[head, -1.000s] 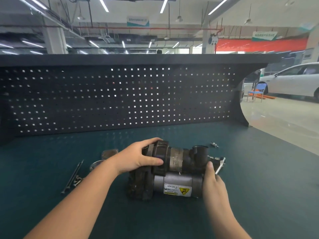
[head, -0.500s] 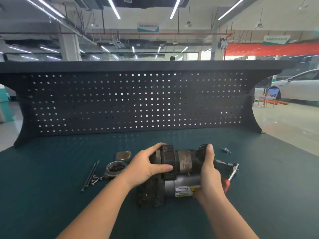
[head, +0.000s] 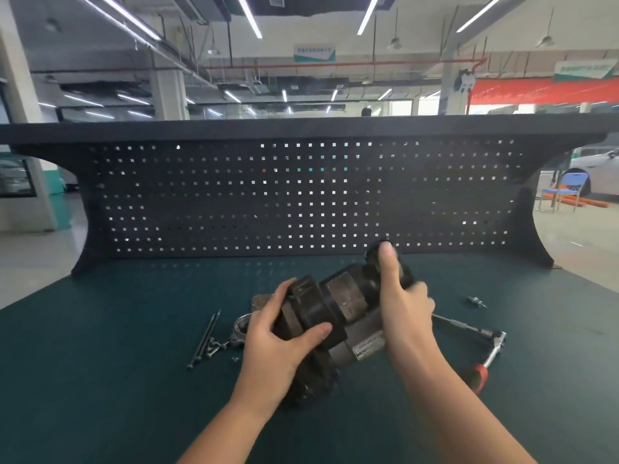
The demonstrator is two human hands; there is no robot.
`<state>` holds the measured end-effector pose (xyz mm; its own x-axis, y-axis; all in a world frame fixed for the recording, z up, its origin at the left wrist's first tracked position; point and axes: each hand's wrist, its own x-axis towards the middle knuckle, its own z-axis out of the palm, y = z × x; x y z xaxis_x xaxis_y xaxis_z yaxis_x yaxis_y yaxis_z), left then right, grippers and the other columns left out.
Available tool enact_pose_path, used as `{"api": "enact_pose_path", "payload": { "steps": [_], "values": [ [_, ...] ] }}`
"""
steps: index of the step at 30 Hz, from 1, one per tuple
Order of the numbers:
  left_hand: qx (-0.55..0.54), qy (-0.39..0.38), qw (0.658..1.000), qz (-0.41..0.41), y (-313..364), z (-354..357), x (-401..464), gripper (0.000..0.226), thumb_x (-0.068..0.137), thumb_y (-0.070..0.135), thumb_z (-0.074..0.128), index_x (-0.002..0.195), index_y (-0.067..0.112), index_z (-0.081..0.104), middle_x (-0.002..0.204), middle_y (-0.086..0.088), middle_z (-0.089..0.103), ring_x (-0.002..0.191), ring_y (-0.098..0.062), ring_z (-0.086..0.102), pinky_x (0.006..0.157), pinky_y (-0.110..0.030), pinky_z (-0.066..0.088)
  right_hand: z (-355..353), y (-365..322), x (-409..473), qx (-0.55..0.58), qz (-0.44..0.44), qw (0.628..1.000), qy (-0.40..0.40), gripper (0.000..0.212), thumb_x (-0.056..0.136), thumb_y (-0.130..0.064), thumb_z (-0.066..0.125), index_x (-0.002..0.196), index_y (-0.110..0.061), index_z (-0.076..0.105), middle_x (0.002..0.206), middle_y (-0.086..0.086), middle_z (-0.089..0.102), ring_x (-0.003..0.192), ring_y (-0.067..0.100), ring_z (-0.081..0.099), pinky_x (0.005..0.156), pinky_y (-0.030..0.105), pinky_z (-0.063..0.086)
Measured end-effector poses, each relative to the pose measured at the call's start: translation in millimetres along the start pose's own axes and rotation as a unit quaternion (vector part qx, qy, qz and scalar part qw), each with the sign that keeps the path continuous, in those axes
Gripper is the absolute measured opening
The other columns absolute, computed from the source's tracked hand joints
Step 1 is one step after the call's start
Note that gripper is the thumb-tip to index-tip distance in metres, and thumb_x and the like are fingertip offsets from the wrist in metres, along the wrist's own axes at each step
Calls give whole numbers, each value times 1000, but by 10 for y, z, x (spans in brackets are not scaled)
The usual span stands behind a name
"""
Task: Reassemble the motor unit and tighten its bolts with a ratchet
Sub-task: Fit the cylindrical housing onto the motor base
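While both hands grip the motor unit (head: pixel 338 313), it sits tilted over the green bench top (head: pixel 100 380), its far end raised toward the pegboard (head: pixel 301 195) and its heavy near end low, apparently resting on the bench. The left hand (head: pixel 278 343) wraps its fingers and thumb around the dark flanged housing, and the right hand (head: pixel 402 306) clasps the far end with the thumb lying up along the black cap. The step in hand looks like turning the unit to stand or seat it for refitting parts. To do it well, pivot on the near end rather than lifting the whole weight, keep the left grip firm on the flange, and set it down clear of the loose pieces. Those lie just left: two long bolts (head: pixel 205 339) and a metal end piece (head: pixel 242 329), partly hidden behind the left hand, so its shape is hard to judge. The ratchet (head: pixel 485 349) with its red grip lies to the right, beside a small socket bit (head: pixel 476 301), within easy reach for tightening later.
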<state>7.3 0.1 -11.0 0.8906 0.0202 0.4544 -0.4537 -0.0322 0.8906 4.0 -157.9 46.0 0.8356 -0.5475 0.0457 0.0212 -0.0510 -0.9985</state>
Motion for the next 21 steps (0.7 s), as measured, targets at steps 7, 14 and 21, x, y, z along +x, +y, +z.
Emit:
{"api": "enact_pose_path", "payload": {
  "steps": [7, 14, 21],
  "values": [
    [-148, 123, 980, -44, -218, 134, -356, 72, 62, 50, 85, 115, 70, 40, 115, 37, 62, 111, 11, 58, 101, -26, 42, 376, -335, -189, -136, -201, 966, -84, 85, 52, -84, 59, 106, -18, 46, 115, 3, 36, 126, 27, 27, 95, 40, 31],
    [-177, 147, 973, -22, -236, 190, -402, 65, 68, 39, 73, 117, 59, 35, 109, 42, 60, 106, 15, 57, 79, 0, 43, 515, -303, -212, -188, -239, 949, -82, 90, 46, -90, 52, 99, -18, 41, 107, -1, 30, 127, 23, 25, 91, 36, 27],
    [-113, 127, 985, -9, -188, 254, -514, 75, 63, 39, 74, 126, 47, 34, 135, 8, 50, 120, -1, 53, 104, -25, 43, 328, -126, -186, -99, -293, 944, -114, 105, 45, -81, 53, 137, -38, 30, 137, -8, 35, 134, 9, 14, 106, 34, 23]
  ]
}}
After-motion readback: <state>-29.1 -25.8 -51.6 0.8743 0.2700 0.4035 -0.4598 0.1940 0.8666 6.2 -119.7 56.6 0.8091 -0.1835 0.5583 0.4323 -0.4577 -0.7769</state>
